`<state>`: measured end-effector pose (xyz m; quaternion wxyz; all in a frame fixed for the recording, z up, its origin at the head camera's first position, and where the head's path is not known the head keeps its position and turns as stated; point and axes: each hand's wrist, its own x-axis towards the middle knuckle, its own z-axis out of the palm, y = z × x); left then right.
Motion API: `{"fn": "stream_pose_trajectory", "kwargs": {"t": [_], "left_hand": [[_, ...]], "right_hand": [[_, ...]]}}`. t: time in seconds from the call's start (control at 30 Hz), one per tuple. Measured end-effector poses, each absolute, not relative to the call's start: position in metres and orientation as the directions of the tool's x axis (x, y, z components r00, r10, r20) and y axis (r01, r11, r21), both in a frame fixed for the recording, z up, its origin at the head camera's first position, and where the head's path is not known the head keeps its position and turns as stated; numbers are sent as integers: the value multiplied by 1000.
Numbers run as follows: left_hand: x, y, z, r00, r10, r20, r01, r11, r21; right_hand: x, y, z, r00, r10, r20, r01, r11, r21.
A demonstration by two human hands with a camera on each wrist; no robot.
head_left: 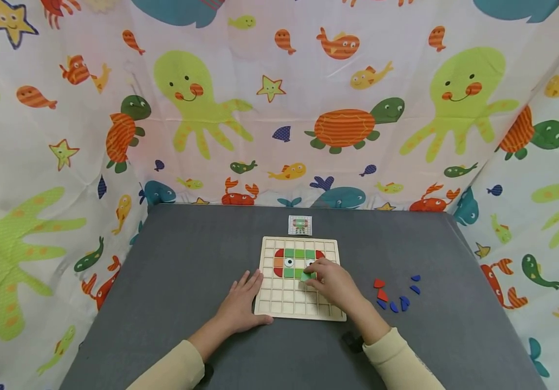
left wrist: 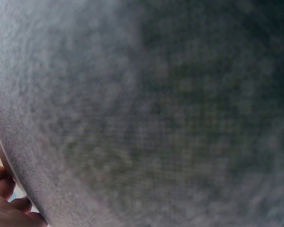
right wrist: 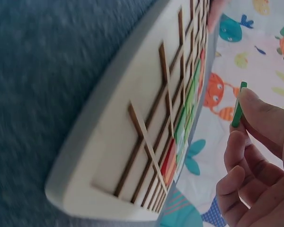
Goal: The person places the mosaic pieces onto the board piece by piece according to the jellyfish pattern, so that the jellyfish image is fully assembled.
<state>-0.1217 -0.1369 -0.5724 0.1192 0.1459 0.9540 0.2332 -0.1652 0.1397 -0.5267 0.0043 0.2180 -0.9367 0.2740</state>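
A wooden grid board (head_left: pixel 279 309) lies on the dark table. Red, orange, green and eye-marked pieces fill cells in its upper half. My right hand (head_left: pixel 336 283) is over the board and pinches a small green tile (right wrist: pixel 239 106) between thumb and fingers. In the right wrist view the tile is held edge-on, above the grid. My left hand (head_left: pixel 241 304) rests at the board's left edge, fingers extended and thumb near the lower left corner. The left wrist view is mostly blurred grey cloth, with fingers (left wrist: pixel 9 198) at the lower left.
Behind the board lies a small picture card (head_left: pixel 300 225) with a coloured figure on a grid. To the right are loose red triangles (head_left: pixel 379 283) and several blue pieces (head_left: pixel 404 302). A sea-animal curtain (head_left: pixel 270 124) hangs behind and beside the table.
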Motion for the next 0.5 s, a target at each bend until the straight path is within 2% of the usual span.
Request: {"fn": "stream_pose_trajectory", "kwargs": {"t": [0.17,0.5], "left_hand": [[-122,-138,-572,-931,332,-152,224,847,482],[-122,-136,-571,-928,339,-152,229,846,482]], "right_hand": [[-164,129,-533,-902,-417,112,-419,784,-459],[-163,119,-544,-910,-410,60,-390,798,-460]]}}
